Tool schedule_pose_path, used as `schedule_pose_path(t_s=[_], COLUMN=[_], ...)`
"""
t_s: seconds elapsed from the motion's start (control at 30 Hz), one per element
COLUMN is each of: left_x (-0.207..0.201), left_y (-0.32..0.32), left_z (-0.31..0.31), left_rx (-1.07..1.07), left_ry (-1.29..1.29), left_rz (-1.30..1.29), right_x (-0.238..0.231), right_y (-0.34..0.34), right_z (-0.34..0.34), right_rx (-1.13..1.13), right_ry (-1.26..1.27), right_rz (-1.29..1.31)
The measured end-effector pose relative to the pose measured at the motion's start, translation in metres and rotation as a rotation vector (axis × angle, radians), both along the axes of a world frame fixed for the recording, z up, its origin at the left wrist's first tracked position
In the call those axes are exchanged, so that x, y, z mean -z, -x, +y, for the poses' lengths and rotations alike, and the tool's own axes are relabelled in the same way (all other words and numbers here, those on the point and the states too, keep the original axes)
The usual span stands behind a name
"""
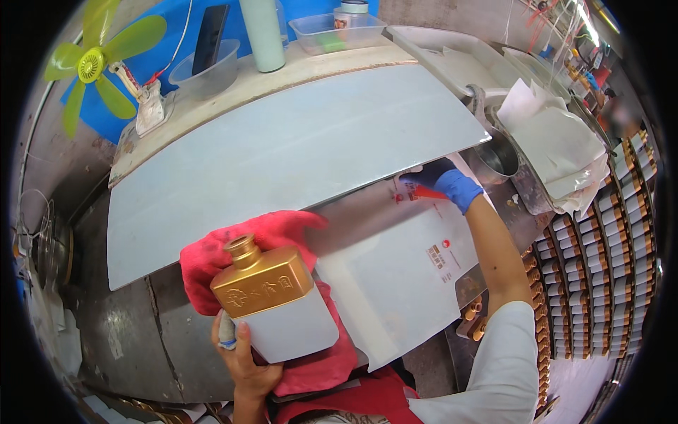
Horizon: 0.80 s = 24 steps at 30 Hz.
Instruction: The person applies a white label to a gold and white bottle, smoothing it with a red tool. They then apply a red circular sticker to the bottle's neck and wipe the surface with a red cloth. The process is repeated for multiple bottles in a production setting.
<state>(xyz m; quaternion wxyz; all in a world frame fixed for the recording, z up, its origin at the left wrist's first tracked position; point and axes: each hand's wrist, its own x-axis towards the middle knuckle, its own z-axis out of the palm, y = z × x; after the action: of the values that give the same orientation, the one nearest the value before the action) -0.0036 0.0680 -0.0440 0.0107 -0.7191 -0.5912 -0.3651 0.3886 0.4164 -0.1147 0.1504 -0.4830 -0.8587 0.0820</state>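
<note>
In front of me my left hand (248,367) grips a flask-shaped bottle (293,328), gold at the neck and shoulders and pale grey-white below. The bottle leans to the left, and raised lettering marks its gold part. One finger of that hand wears a pale wrap. A pinkish-red cloth (201,265) lies behind and beneath the bottle. My right hand (452,185), in a blue glove, reaches under the near edge of a large pale board (282,134). Its fingers are mostly hidden there, beside a red patch. Below it lies a translucent white sheet (381,283) with small red and dark printing.
A metal cup (496,157) stands right of the board, by a tray of crumpled white paper (547,134). Racks of gold-topped bottles (600,261) fill the right side. Along the back shelf are a green fan (92,65), a phone (210,39) in a plastic tub and a pale-green cylinder (261,35).
</note>
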Motion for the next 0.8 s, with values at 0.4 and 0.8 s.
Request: schedule_pose_path(t_s=[0.4,0.8], left_x=[0.007,0.008], left_y=[0.002,0.002], left_z=[-0.001,0.000], left_rx=[-0.012,0.015], left_ry=[-0.014,-0.004], left_rz=[-0.043,-0.067], right_x=[-0.036,-0.051], right_y=[0.017,-0.016], right_z=[0.003,-0.032], right_rx=[-0.111,0.124], right_ry=[0.162,0.153], right_rz=[-0.053,0.083])
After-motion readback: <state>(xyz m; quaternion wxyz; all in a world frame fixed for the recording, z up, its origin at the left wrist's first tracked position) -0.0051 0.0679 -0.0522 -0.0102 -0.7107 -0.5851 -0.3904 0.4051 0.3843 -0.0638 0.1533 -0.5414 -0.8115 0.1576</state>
